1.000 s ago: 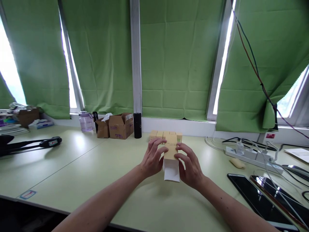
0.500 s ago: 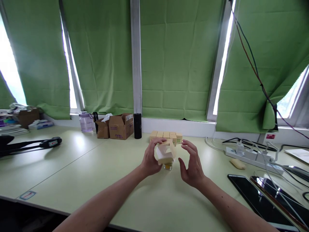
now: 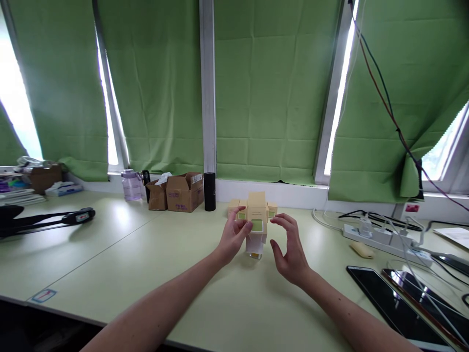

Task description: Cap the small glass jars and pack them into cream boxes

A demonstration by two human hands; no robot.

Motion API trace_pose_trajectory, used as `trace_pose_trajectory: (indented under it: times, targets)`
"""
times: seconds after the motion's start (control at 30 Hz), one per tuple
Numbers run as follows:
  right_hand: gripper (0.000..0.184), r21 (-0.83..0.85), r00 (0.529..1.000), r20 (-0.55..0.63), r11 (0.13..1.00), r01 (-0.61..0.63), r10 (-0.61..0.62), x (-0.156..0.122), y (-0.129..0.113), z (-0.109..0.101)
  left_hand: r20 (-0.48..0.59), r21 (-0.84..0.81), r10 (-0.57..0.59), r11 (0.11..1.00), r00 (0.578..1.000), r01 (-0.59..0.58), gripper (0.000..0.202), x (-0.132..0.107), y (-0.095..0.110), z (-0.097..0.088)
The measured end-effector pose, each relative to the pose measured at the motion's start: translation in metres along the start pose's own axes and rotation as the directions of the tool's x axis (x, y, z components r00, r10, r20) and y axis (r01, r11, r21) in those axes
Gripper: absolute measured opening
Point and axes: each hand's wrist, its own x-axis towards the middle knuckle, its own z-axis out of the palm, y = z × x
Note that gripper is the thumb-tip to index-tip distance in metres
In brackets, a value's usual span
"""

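Note:
My left hand (image 3: pixel 233 238) grips a small tan carton (image 3: pixel 257 215) with a green label, held upright above the table. Out of the carton's open bottom hangs a small clear glass bottle (image 3: pixel 254 247) with a white flap around it. My right hand (image 3: pixel 289 247) hovers just right of the carton, fingers spread and curled, touching nothing. Behind both hands a row of several matching tan cartons (image 3: pixel 271 209) stands on the pale green table (image 3: pixel 176 264).
Two open brown cardboard boxes (image 3: pixel 184 191), a black cylinder (image 3: pixel 209 191) and a clear water bottle (image 3: pixel 131 185) stand along the windowsill. A power strip (image 3: pixel 381 235) with cables and dark flat devices (image 3: pixel 388 298) lie at the right. A black strap (image 3: pixel 47 220) lies at the left.
Both hands first held the carton flat. My right hand then let go, and my left hand turned the carton upright and raised it, so the bottle now shows below it.

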Motion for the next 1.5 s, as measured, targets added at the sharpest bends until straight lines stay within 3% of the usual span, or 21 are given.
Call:
trace_pose_trajectory:
  times: [0.27,0.5,0.63,0.77,0.97,1.3,1.5]
  targets:
    - [0.059,0.194,0.982,0.117,0.967,-0.167,0.146,-0.005,-0.001,0.004,-0.009,0.024,-0.046,0.999,0.999,0.046,0.071,-0.002,0.003,0.006]
    - [0.047,0.296,0.96,0.159,0.916,-0.27,0.232,-0.004,-0.006,0.006,0.016,0.089,-0.067,0.994,0.998,0.065,0.068,-0.003,-0.008,0.004]
    - [0.041,0.328,0.949,0.129,0.89,-0.316,0.289,-0.003,-0.003,0.006,0.02,0.195,0.066,0.978,0.998,-0.069,0.061,-0.002,-0.012,0.0]
    - [0.037,0.375,0.935,0.108,0.857,-0.354,0.339,-0.001,0.001,0.005,0.065,0.388,0.232,0.89,0.971,-0.238,0.051,-0.004,-0.011,-0.003]
    - [0.036,0.44,0.928,0.15,0.818,-0.371,0.34,-0.002,0.003,0.004,0.219,0.455,0.217,0.84,0.951,-0.296,0.045,-0.009,-0.009,-0.003]
    - [0.041,0.413,0.916,0.214,0.818,-0.401,0.34,-0.003,0.002,0.003,0.083,0.358,0.254,0.895,0.964,-0.267,0.033,-0.004,-0.02,0.0]
    - [0.043,0.446,0.902,0.225,0.784,-0.432,0.369,-0.004,0.003,0.004,0.06,0.319,0.234,0.917,0.97,-0.241,0.034,-0.003,-0.024,0.001]
